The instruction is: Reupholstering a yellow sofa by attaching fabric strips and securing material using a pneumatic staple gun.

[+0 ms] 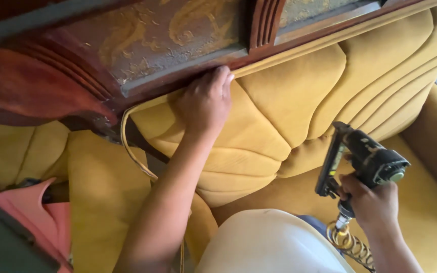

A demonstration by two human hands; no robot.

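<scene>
At the top edge of the sofa back, your left hand [206,101] lies palm-down on the mustard-yellow upholstery [284,106], fingers close together and extended, fingertips pushed up against the seam where the fabric meets the dark red carved wooden frame [41,86]. It grips nothing, just presses flat on the padding. A loose yellow piping cord [127,146] hangs out from under the frame just left of that hand and runs down past your forearm.

Lower right, your right hand [370,199] is wrapped tight around the grip of a black pneumatic staple gun [362,159]. The gun sits upright, its long magazine side facing the sofa back, nose well apart from the fabric and from the left hand. A coiled yellowish air hose [350,245] drops from the base of the grip, below your fist.

The tufted, channelled back cushion spans between both hands; the seat cushion [421,212] lies behind the gun. Worn gold patterned panel [153,30] is set into the frame above your left hand. Pink plastic object [31,207] at lower left, beside another yellow cushion [102,197].
</scene>
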